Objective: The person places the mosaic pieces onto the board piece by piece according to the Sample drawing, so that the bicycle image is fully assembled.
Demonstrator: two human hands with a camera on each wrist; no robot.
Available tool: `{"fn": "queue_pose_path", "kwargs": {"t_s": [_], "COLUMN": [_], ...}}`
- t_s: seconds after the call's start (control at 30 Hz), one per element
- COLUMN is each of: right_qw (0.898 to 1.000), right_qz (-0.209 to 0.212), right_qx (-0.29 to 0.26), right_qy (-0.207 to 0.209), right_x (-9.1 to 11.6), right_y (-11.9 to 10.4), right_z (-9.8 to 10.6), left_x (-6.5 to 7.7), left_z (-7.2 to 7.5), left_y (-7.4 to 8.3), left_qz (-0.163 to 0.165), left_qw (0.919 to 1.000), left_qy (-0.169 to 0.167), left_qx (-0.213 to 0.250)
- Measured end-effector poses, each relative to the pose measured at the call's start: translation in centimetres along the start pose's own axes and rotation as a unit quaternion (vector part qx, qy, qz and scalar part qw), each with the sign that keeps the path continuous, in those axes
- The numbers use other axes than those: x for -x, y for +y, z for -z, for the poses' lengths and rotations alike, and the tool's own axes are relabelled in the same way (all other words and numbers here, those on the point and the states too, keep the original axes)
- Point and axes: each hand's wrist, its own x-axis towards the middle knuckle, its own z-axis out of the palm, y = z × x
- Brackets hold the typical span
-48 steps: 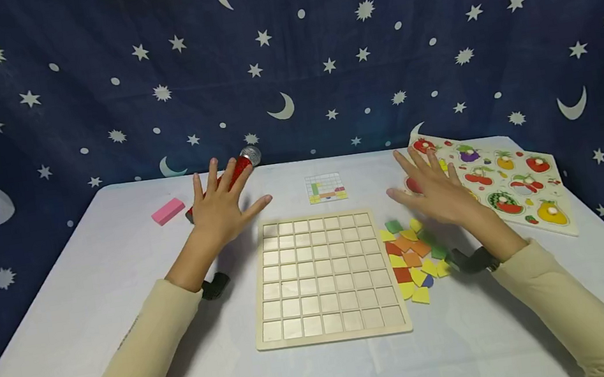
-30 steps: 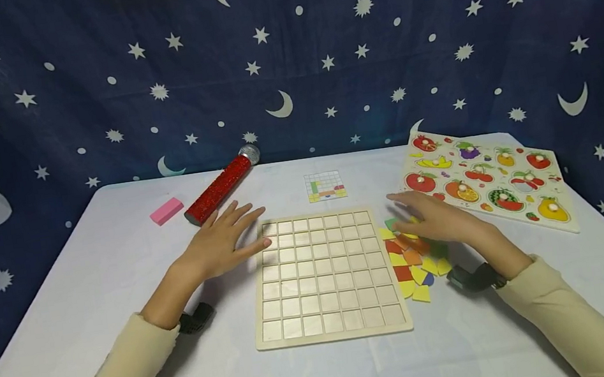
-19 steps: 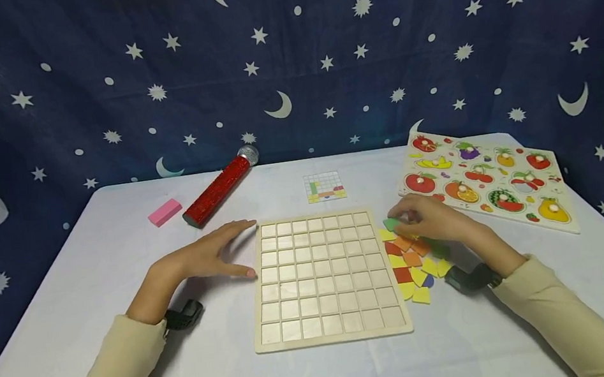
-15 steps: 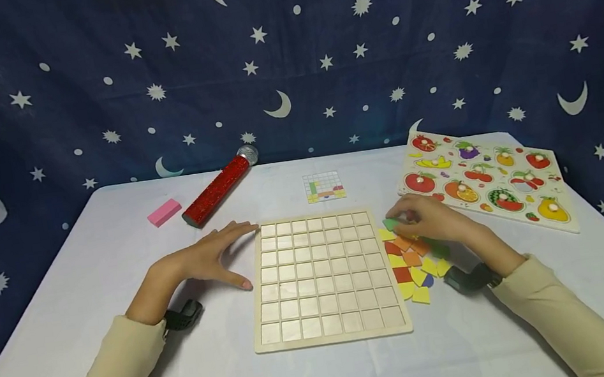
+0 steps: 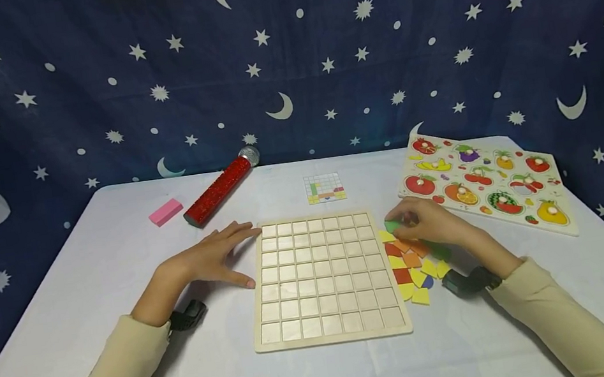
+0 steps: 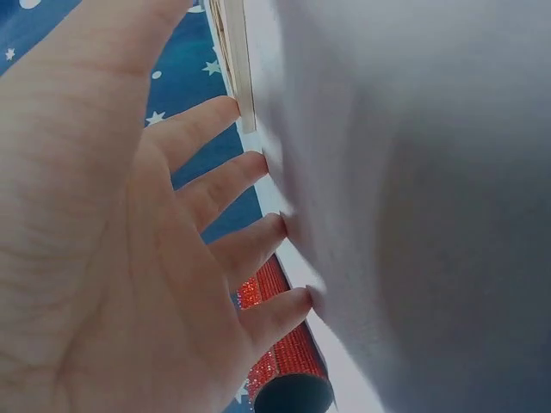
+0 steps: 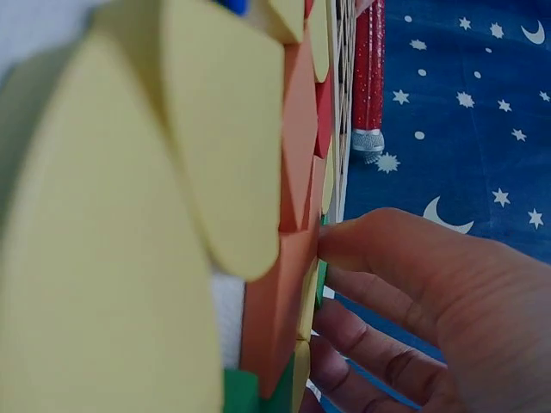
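The pale wooden grid board (image 5: 324, 339) lies flat in the middle of the table. At its left edge my left hand (image 5: 210, 257) rests with fingers spread, the index finger touching the upper left corner; the left wrist view shows its fingertips (image 6: 227, 107) on the board and tablecloth. My right hand (image 5: 431, 222) is over the top of a pile of coloured wooden tiles, pinching a green tile (image 5: 392, 226) between thumb and fingers. The right wrist view shows part of this green tile (image 7: 322, 282) at the thumb. Yellow tiles (image 5: 420, 297), orange tiles (image 5: 412, 260) and red tiles (image 5: 402, 276) lie beside the board.
A small pattern card (image 5: 325, 188) lies beyond the board. Behind the left hand are a red glittery microphone (image 5: 218, 190) and a pink block (image 5: 166, 212). A fruit puzzle board (image 5: 486, 182) lies at the back right. A starry cloth (image 5: 283, 56) hangs behind the table.
My left hand has come down from near the microphone to the board's left edge. My right hand has lowered from the fruit puzzle to the tiles, its fingers closing on a green one.
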Motion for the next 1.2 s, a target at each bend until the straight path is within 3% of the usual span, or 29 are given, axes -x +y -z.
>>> {"fn": "queue_pose_path", "kwargs": {"t_s": [0.27, 0.7, 1.2], "right_qw": [1.000, 1.000, 0.999], "right_qz": [0.004, 0.017, 0.019], "right_qx": [0.001, 0.004, 0.022], "right_qy": [0.005, 0.023, 0.024], "right_x": [0.0, 0.1, 0.1], "right_y": [0.2, 0.5, -0.9], "right_z": [0.0, 0.5, 1.0], "left_x": [-0.1, -0.3, -0.2], "left_z": [-0.4, -0.7, -0.5], "left_y": [0.2, 0.4, 0.3], "left_qz": [-0.020, -0.007, 0.000], "left_qw": [0.9998, 0.9998, 0.9996], "left_qy": [0.000, -0.019, -0.028], "left_qx": [0.005, 0.005, 0.010]}}
